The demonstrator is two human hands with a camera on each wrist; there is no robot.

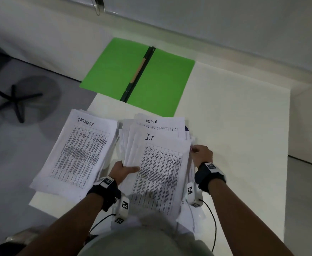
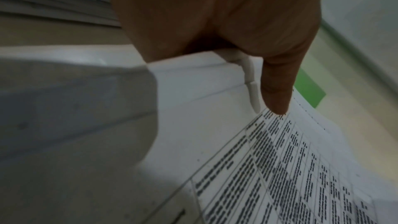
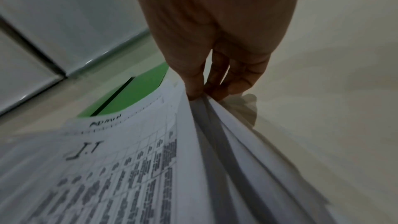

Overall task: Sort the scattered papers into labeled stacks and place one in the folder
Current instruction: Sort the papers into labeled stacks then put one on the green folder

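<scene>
A stack of printed tables headed "I.T" point(image 1: 158, 169) is held over the near part of the white table. My left hand point(image 1: 122, 171) grips its left edge, thumb point(image 2: 277, 91) lying on the top sheet. My right hand point(image 1: 200, 151) pinches the stack's right edge point(image 3: 202, 108) between thumb and fingers. Under it lies a sheet headed "ADMIN" point(image 1: 160, 123), also in the right wrist view point(image 3: 105, 122). Left of these sits a stack headed "TASKLIST" point(image 1: 77, 154). An open green folder point(image 1: 162, 82) with a dark spine lies farther back.
The white table point(image 1: 234, 126) has bare surface to the right of the papers. A pencil point(image 1: 138, 68) lies along the folder's spine. On the grey floor at left stands a black chair base point(image 1: 14, 100). A pale wall runs behind the table.
</scene>
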